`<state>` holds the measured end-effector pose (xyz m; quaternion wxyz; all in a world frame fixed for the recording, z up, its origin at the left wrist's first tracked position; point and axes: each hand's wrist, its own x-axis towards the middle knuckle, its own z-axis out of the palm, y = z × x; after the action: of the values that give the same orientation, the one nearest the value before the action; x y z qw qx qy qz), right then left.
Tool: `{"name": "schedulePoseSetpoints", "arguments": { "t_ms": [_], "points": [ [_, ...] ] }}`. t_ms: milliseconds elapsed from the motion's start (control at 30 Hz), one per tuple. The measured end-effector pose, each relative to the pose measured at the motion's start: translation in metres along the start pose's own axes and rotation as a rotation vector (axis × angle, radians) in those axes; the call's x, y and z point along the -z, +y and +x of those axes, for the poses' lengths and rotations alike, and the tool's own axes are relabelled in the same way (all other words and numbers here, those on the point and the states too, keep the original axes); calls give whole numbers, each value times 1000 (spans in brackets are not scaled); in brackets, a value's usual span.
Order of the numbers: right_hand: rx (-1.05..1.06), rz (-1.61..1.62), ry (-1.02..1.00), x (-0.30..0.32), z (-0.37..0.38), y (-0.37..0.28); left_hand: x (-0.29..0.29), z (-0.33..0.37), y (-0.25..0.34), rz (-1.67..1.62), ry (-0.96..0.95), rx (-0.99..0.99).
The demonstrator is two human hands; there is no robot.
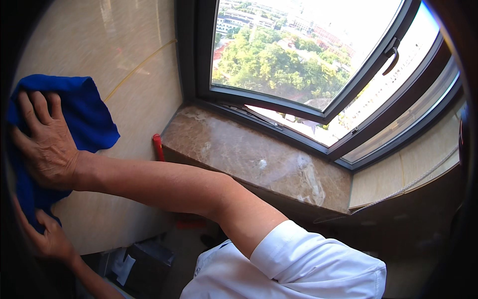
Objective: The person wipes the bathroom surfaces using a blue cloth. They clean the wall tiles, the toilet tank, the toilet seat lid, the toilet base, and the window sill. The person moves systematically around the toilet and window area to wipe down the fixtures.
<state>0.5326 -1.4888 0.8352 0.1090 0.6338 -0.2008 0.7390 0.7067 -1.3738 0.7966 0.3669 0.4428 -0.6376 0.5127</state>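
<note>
A blue cloth [94, 117] is spread against the pale, glossy tiled wall at the far left. My right hand [50, 139] lies flat on it with the fingers spread, pressing it to the surface; the right arm reaches across from the lower right. Below it, my left hand [52, 239] grips the cloth's lower edge, the thumb on the cloth and the other fingers partly hidden at the dark rim of the view.
A brown marble sill [239, 149] runs beneath an open, dark-framed window sash [269, 103] with a handle [392, 57]. Beside the sill's left corner is a red stick-like object [158, 147]. A dark box-like object [149, 264] stands low down, and a pale cord [408, 189] hangs at right.
</note>
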Motion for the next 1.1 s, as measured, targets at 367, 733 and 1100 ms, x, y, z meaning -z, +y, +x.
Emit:
{"name": "schedulePoseSetpoints", "arguments": {
  "t_ms": [367, 733, 1100],
  "points": [
    [117, 48, 24, -17, 21, 5, 20, -1, 0, -86, 8, -70],
    [201, 113, -180, 7, -47, 12, 41, -74, 37, -755, -234, 794],
    [216, 355, -245, -43, -4, -26, 45, -27, 87, -374, -229, 247]
  ]
}}
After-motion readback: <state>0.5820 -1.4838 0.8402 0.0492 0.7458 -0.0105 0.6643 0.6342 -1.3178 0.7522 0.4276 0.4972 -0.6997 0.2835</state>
